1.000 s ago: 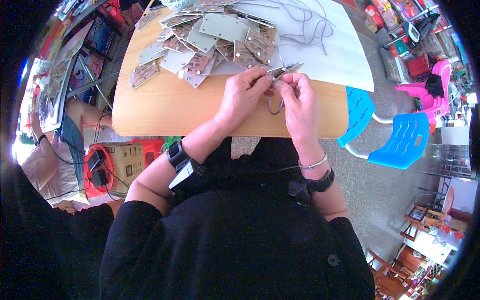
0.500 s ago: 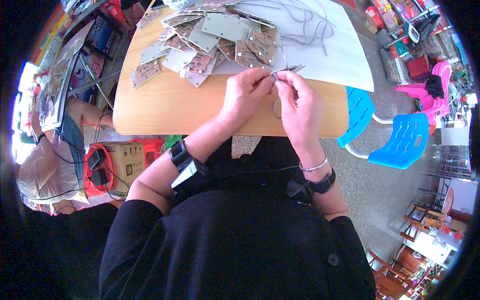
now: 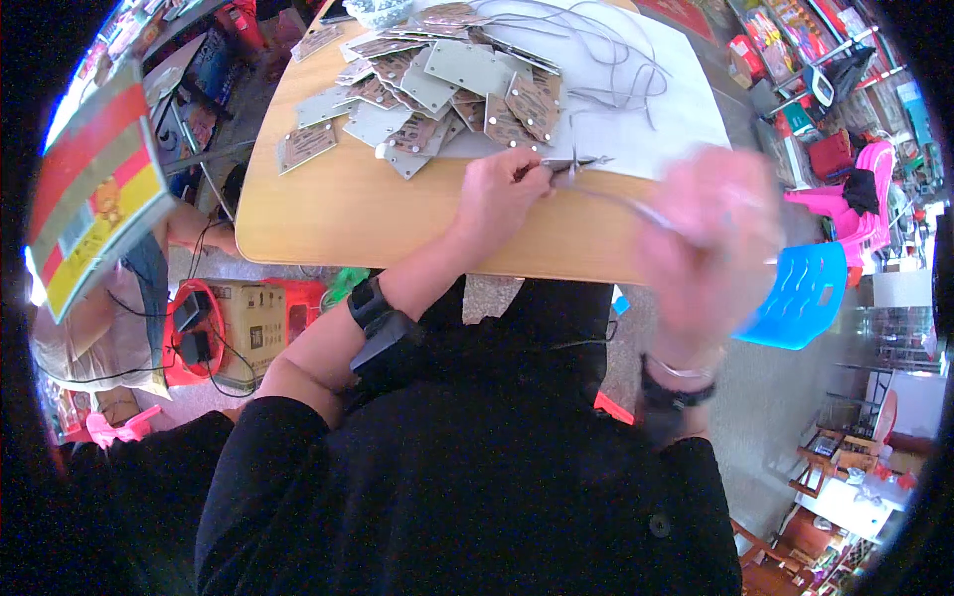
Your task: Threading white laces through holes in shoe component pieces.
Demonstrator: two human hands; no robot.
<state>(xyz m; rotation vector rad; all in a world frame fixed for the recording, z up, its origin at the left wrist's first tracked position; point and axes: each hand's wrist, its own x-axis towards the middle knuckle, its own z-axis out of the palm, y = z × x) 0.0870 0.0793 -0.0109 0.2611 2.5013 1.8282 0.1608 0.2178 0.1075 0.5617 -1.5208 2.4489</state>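
Observation:
My left hand (image 3: pixel 505 194) is closed over the table's front part, its thumb and fingertips pinching a grey cord (image 3: pixel 621 201). A small pointed grey piece (image 3: pixel 588 161) sticks out beside those fingertips; its kind is too small to tell. From the pinch the cord runs taut to my right hand (image 3: pixel 711 243), which is smeared by motion beyond the table's right front corner. The cord enters that hand, though its separate fingers do not show. Beyond my left hand lies a heap of flat grey and brown plates (image 3: pixel 462 68), with small holes and white dots.
More grey cord (image 3: pixel 636 84) lies in loops on a white sheet (image 3: pixel 686 109) atop the wooden table (image 3: pixel 348 219). A blue chair (image 3: pixel 800 298) stands at the right. On the left are a striped red and yellow panel (image 3: pixel 104 189) and a cardboard box (image 3: pixel 248 328).
My right hand has swung away rightward and nearer my body, stretching the cord. The left hand stays near its place. A striped panel has come into view at the left.

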